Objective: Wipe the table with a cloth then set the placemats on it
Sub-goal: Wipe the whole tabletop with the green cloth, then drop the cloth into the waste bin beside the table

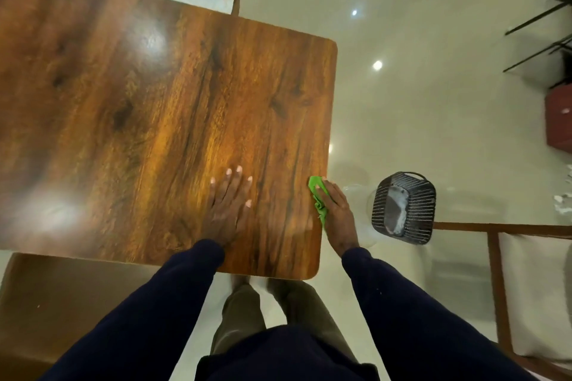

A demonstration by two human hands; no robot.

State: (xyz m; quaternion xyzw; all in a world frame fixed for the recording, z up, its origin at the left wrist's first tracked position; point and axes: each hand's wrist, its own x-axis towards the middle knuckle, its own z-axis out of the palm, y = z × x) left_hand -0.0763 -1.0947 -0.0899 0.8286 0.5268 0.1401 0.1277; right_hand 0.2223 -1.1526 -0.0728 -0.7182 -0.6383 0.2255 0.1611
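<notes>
While the right hand (337,213) presses nearly straight fingers on the green cloth (318,195) (bunched at the right edge of the brown table (139,96), lower right of the frame), the left hand (229,207) lies flat and spread on the wood.

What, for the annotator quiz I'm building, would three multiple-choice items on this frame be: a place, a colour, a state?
1. Where is the crumpled green cloth?
A) at the glossy brown wooden table's right edge
B) at its far left corner
C) in its middle

2. What colour are the person's long sleeves?
A) white
B) dark navy
C) red

3. How does the left hand lie?
A) flat, fingers spread on the table
B) clenched in a fist
C) lifted off the table

Answers:
1 A, the right hand presses it at that edge.
2 B, both forearms are clad in navy.
3 A, its straight fingers rest on the wood.
</notes>
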